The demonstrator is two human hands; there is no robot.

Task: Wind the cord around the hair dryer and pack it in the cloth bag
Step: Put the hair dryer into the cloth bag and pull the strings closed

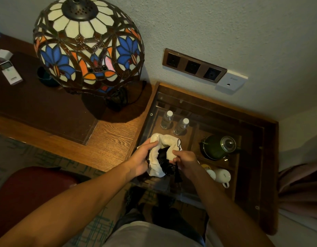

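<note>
Head view: both hands (142, 160) hold cloth bag (160, 154) open.

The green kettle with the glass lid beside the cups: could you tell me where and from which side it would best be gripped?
Probably from above or from the wall side. The green kettle with the glass lid stands upright in a wooden compartment, its shiny lid knob facing up. The white cups crowd its near side, so reach down for the top rim area; no handle shows clearly in this dim view.

White cloth bag (158, 168); black hair dryer (163, 158); green kettle (213, 147).
</note>
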